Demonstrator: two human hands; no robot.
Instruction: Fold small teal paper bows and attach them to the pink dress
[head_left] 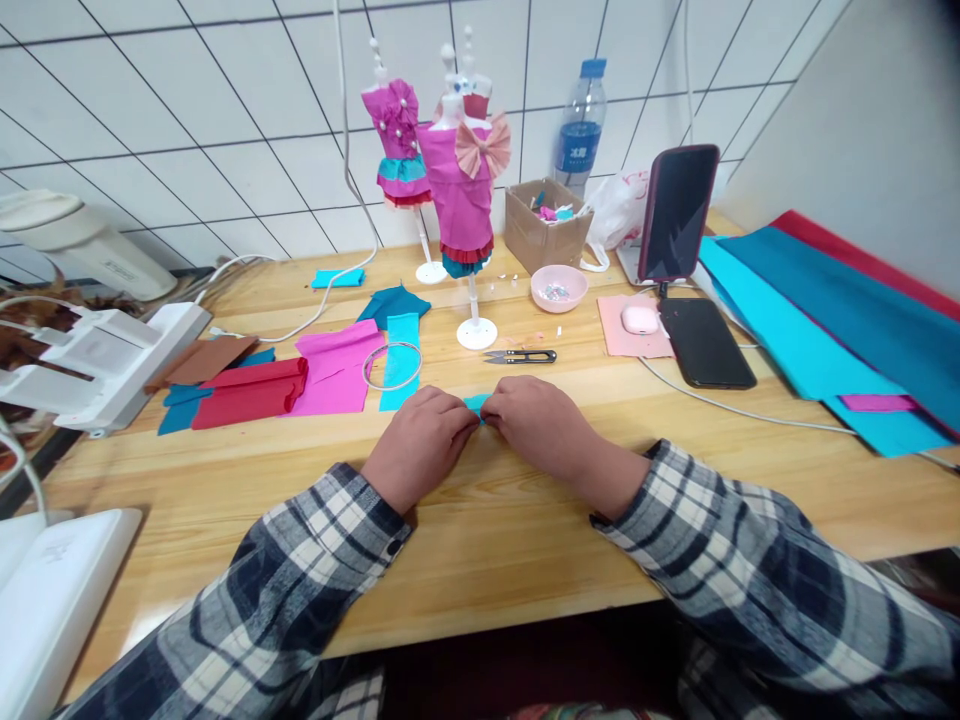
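Observation:
A small piece of turquoise crepe paper (475,403) is pinched between my two hands, low over the wooden table. My left hand (426,440) grips its left end, fingers closed. At the other end, the fingertips of my right hand (536,425) press together on it. Most of the piece is hidden by my fingers. Just beyond lie black thread snips (521,356). A turquoise strip (402,362) with a silvery ring (392,366) on it lies behind my left hand. Further back stands a small mannequin (465,190) in a magenta paper dress with a pink bow.
Magenta (337,365) and red paper (251,393) lie at the left, near a white rack (105,360). Behind are a cardboard box (547,225), a pink bowl (559,288) and a bottle (581,130). Phones (709,342), a cable and large paper sheets (847,310) occupy the right.

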